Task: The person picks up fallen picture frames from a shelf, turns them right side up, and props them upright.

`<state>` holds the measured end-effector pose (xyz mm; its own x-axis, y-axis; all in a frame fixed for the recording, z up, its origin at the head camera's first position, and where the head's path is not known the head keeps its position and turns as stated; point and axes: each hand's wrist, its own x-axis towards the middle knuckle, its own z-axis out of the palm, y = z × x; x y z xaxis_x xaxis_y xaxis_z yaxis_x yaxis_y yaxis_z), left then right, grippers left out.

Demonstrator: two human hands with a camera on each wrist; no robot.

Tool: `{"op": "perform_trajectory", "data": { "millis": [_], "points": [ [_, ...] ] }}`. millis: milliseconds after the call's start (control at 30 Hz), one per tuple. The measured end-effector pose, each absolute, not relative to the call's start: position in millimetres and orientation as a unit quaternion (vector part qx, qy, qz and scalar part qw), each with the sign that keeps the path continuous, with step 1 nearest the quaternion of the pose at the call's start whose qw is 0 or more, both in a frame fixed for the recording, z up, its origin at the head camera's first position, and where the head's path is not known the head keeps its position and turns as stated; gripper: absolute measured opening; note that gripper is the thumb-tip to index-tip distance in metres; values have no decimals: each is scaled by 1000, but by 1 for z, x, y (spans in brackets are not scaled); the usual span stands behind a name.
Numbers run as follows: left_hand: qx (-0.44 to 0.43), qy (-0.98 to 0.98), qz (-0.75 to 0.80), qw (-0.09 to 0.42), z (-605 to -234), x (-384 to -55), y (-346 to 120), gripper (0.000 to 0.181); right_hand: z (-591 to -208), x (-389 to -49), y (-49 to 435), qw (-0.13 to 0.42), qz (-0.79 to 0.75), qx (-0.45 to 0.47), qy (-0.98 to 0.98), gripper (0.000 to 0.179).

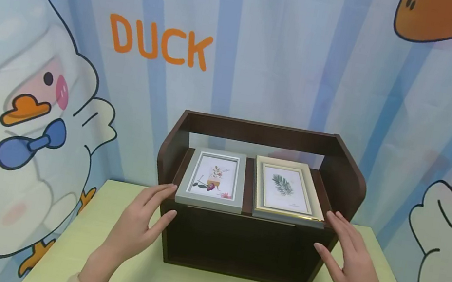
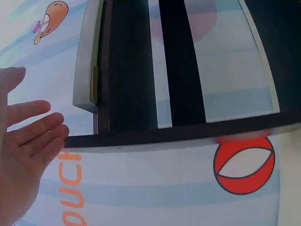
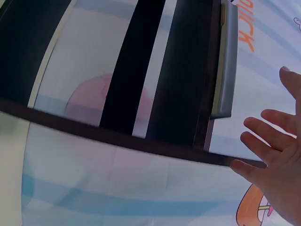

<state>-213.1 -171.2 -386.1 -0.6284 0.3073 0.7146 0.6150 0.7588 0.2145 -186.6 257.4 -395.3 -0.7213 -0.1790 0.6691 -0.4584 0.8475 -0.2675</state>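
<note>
Both hands (image 1: pixel 137 225) (image 1: pixel 350 264) spread, flanking the shelf's (image 1: pixel 245 242) front corners, touching nothing

Soft, even light fills the room; the shelf (image 1: pixel 245 242) is dark inside its lower opening. The head view bends at its edges, and both wrist views are blurred.

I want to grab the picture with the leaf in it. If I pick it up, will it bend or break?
The leaf picture probably won't bend: its gold-edged frame looks stiff and boxy. The front may be glass, so it could crack if dropped. It lies flat on the shelf, so it shouldn't roll or tip, but it might slide on that smooth dark wood if pushed.
</note>
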Motion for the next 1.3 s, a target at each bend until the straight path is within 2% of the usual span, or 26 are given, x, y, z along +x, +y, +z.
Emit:
{"op": "perform_trajectory", "data": {
  "millis": [167, 433, 800, 900, 1033, 1300],
  "points": [
    [-256, -874, -247, 331, -384, -218, -158, 53, -389, -196, 242, 329, 222, 183, -900, 77],
    [-221, -881, -274, 315, -375, -229, -134, 51, -374, -216, 211, 321, 246, 193, -894, 69],
    [-125, -889, -347, 270, -360, -249, -111, 46, -348, -248, 170, 313, 300, 208, -877, 54],
    [-93, -896, -356, 250, -356, -254, -106, 49, -343, -255, 156, 286, 333, 193, -878, 52],
    [-60, -904, -361, 223, -352, -261, -101, 51, -337, -262, 139, 223, 367, 167, -888, 51],
    [-31, -916, -352, 190, -350, -273, -98, 55, -321, -279, 112, 103, 326, 121, -932, 52]
  ]
}}
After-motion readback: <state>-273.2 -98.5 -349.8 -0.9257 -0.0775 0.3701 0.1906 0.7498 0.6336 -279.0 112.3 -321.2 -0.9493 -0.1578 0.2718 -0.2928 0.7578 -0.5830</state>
